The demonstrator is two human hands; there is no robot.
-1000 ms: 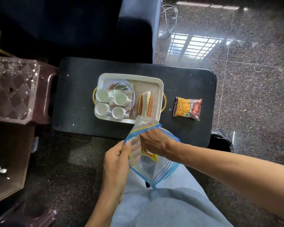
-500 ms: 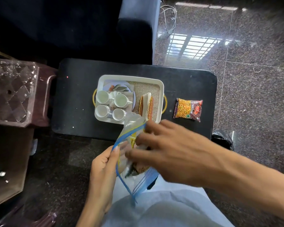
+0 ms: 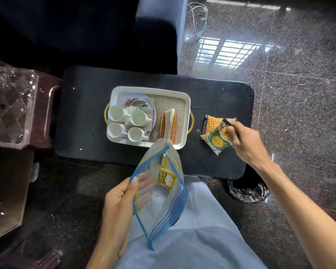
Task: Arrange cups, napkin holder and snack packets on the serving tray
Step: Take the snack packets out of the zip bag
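Head view: a white serving tray (image 3: 186, 121) with gold handles sits mid-desk (image 3: 85, 113). In its left half four white cups (image 3: 117, 113) stand in a two-by-two cluster over a leaf-printed plate (image 3: 136, 102) and a napkin; in its right half, on the woven liner, a napkin holder (image 3: 169, 125) stands upright with napkins between its orange sides. A clear zip bag (image 3: 163, 195) with a blue seal is held open over the lap, its mouth tilted toward the tray's near edge; one yellow packet (image 3: 166, 176) is inside it. The left hand (image 3: 120, 202) pinches the bag's rim, thumb outside and fingers showing through the plastic. The right hand (image 3: 244, 142) is closed on a green snack packet (image 3: 218, 141), gripping its upper corner just above the desk, right of the tray. That packet overlaps an orange snack packet (image 3: 211, 123) lying flat on the desk; whether they touch cannot be told. Against half a second ago: the right hand, then at the bag's mouth, is now out over the desk's right end with the green packet, and the bag is open wider.
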